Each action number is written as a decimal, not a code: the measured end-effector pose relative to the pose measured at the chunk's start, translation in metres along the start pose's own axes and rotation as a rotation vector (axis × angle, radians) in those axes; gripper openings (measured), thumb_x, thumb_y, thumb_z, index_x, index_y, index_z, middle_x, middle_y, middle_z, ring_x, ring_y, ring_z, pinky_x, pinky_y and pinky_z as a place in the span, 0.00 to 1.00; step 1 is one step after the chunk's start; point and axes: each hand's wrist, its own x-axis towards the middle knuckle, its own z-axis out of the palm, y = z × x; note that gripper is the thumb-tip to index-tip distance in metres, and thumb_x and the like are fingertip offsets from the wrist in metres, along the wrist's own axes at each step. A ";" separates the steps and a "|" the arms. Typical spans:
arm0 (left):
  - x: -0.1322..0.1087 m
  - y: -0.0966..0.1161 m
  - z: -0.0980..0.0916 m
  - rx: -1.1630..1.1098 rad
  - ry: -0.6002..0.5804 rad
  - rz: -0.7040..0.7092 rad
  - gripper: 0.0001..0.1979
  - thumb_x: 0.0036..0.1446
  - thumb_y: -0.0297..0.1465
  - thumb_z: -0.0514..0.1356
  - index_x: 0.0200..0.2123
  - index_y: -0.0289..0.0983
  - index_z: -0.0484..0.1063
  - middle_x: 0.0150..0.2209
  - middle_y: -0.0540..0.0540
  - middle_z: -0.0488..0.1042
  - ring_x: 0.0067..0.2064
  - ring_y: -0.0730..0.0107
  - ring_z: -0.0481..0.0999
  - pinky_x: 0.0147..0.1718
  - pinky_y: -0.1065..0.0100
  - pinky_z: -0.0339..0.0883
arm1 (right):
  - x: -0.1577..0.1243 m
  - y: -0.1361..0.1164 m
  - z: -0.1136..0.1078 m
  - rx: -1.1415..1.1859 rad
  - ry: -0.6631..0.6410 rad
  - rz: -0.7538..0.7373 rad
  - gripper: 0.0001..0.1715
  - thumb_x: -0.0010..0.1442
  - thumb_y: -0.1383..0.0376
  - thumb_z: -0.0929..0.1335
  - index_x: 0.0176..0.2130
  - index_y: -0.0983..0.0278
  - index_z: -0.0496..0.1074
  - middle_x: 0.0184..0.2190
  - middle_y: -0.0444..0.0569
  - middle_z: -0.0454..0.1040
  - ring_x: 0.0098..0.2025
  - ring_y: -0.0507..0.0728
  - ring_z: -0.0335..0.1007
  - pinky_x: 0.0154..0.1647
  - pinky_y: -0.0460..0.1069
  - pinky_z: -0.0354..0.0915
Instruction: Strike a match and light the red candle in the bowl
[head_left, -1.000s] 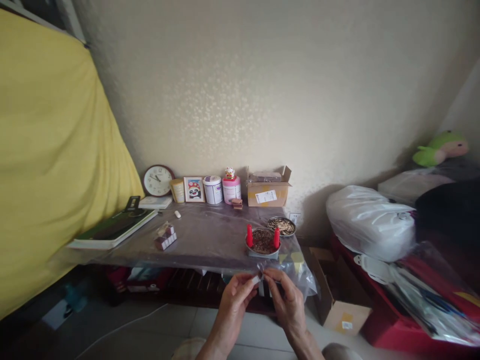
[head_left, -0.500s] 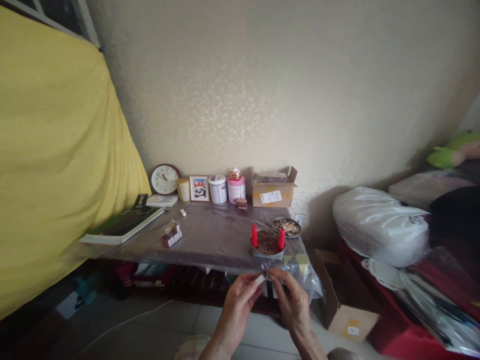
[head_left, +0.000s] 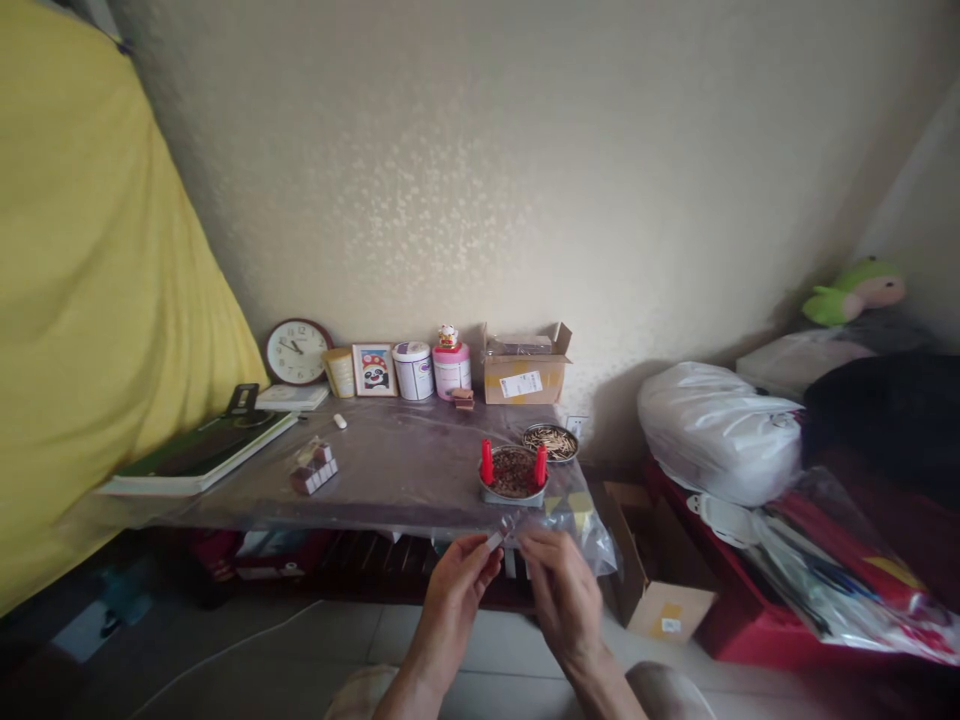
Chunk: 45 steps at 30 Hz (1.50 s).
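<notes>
from left, a yellow cloth hangs beside a green-covered book, a round clock and a clump of small boxes on a plastic-covered desk; a round tin with two upright red pieces stands just beyond the hands, in front of a dish of matchsticks, with a white bag farther right. in the foreground, the left hand pinches a small pale box between its fingers, near the right hand, whose fingers are bunched and blurred; whether they grip anything cannot be told.
</notes>
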 end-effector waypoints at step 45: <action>0.098 0.038 -0.059 -0.284 -0.108 0.022 0.12 0.50 0.33 0.65 0.38 0.33 0.79 0.38 0.41 0.82 0.36 0.66 0.78 0.37 0.66 0.76 | 0.095 0.090 -0.018 0.489 0.386 0.676 0.15 0.51 0.53 0.73 0.30 0.63 0.76 0.26 0.43 0.74 0.30 0.52 0.66 0.35 0.47 0.62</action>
